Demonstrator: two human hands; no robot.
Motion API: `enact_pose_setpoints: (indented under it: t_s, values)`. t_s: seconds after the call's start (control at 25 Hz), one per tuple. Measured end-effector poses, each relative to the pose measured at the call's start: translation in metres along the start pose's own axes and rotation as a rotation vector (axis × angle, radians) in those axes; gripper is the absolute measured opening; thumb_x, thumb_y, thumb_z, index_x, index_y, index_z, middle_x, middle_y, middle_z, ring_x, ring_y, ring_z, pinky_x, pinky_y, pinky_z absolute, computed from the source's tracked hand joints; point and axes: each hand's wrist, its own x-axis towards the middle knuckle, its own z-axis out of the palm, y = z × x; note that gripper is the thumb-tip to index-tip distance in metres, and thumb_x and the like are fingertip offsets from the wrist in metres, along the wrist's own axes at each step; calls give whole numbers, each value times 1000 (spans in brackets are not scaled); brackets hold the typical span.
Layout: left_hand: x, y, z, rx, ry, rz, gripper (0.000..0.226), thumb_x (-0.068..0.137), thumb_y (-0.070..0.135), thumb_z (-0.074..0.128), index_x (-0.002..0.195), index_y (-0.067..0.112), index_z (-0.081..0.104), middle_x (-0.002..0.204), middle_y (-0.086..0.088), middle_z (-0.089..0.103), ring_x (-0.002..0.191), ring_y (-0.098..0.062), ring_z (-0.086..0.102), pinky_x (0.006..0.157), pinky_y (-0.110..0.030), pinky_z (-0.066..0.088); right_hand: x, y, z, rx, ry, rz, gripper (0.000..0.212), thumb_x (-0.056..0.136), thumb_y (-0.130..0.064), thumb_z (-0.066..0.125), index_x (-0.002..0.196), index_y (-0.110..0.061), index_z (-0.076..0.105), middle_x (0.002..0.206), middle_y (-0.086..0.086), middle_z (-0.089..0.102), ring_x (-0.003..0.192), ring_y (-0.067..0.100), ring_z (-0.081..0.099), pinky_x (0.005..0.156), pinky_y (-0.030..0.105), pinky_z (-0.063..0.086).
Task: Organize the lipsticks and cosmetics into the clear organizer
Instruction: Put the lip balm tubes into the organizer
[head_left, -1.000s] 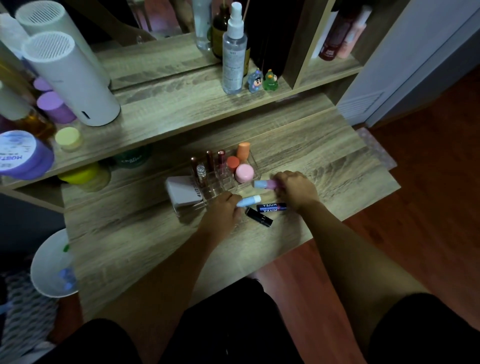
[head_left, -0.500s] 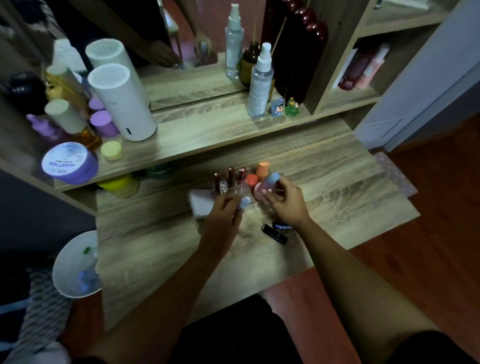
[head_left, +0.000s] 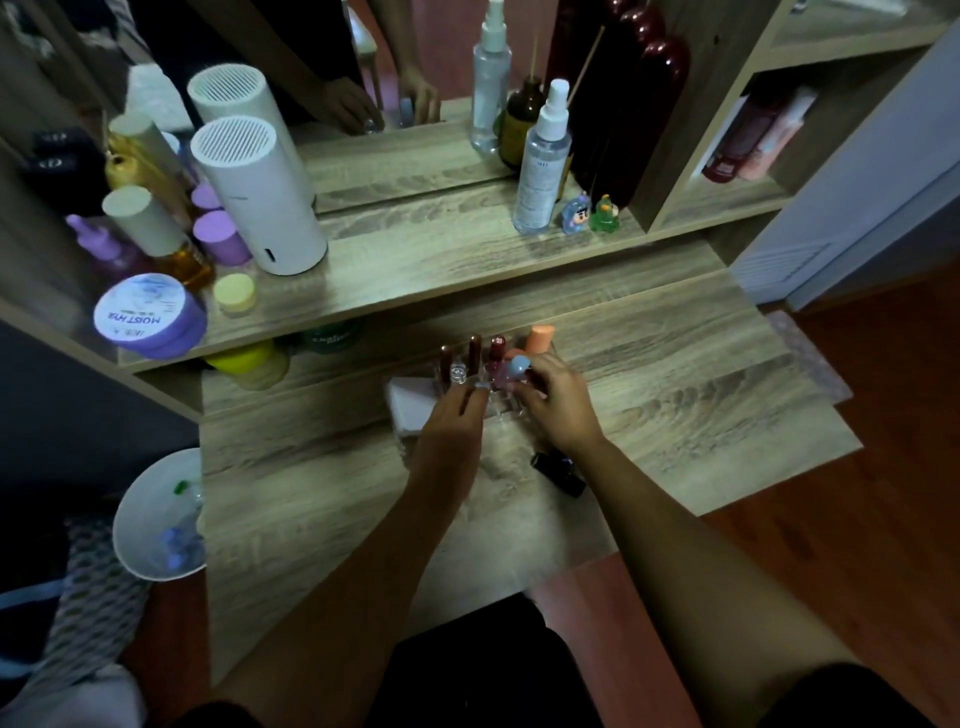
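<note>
Wooden worktop (head_left: 675, 415) carries everything; the clear organizer (head_left: 498, 395) sits mid-worktop, just below the shelf edge, largely hidden by our hands. A white box (head_left: 410, 408) sits at its left end. Far slots hold three dark red lipsticks (head_left: 474, 353) upright; an orange-capped tube (head_left: 540, 340) stands at the far right.

Our right hand (head_left: 558, 408) is pinched on a blue-capped stick (head_left: 517, 371), cap up and tilted slightly left, long axis near vertical. We judge it's held that way to drop base-first into a slot.

Our left hand (head_left: 452, 421) is at the organizer's near-left side, fingers curled; whatever it holds is hidden, so we can't tell if it grips anything. Probably steadying the organizer or seating a stick.

Black lipstick (head_left: 563, 475) lies flat on the worktop near the right wrist, long axis running left-far to right-near, not yet sorted.
</note>
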Motion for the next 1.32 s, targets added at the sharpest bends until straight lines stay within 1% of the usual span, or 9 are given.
enact_pose_setpoints:
  t_s: [0.12,0.28,0.4,0.52,0.6,0.76,1.04,1.2,1.32]
  values:
    - [5,5,0,28,-2,35,44,66,-11,75,108,-5,62,101,-25,68,83,-31,71,69,-34,61,3,-2,1,-56,-12,-23,28,86,-7,64,114,-6,65,116,13,64,107,22,59,94,32,49]
    - [13,11,-7,26,-44,20,37,73,-9,69,109,-4,60,93,-24,67,65,-28,69,55,-32,59,7,-6,3,-63,-28,25,32,87,-4,61,116,-16,59,115,8,65,104,18,62,89,29,52]
    - [21,15,-11,39,-130,-55,28,83,-6,57,110,-3,56,105,-23,65,76,-31,69,62,-35,59,7,-4,3,-37,1,81,36,86,-2,61,116,-21,55,113,7,67,101,14,62,88,27,51]
    - [26,16,-9,108,-187,-115,27,89,-2,49,116,0,51,114,-20,62,88,-30,67,70,-35,57,7,-3,6,-62,26,33,37,84,2,62,112,-21,57,114,6,66,99,9,59,85,19,46]
    - [28,16,-6,148,-207,-114,27,91,0,46,118,0,48,116,-19,61,90,-30,67,73,-35,56,8,-2,8,-84,25,12,36,83,3,62,110,-21,58,114,7,65,102,15,62,85,22,49]
    - [32,13,-3,203,-241,-97,27,92,0,44,119,0,47,118,-19,61,92,-31,67,73,-35,56,6,5,9,-121,6,6,35,83,0,61,113,-18,60,111,11,68,100,22,65,88,39,56]
    - [30,12,-4,196,-210,-41,30,91,0,45,121,-3,46,121,-21,59,89,-31,68,71,-34,57,9,3,9,-147,-34,30,40,86,-1,59,124,-12,59,122,15,65,109,27,62,98,37,49]
    - [14,15,-8,127,-164,33,33,78,-8,63,110,-5,58,103,-26,68,68,-31,71,55,-34,59,4,6,-2,-109,-20,63,41,86,-3,61,126,-14,59,118,13,67,105,24,63,92,28,47]
    - [-4,30,4,5,-253,69,21,79,-10,58,98,-4,64,90,-25,69,72,-36,68,60,-41,60,-12,20,-21,-188,27,48,32,85,-4,60,116,-8,65,113,16,69,100,30,64,88,31,49]
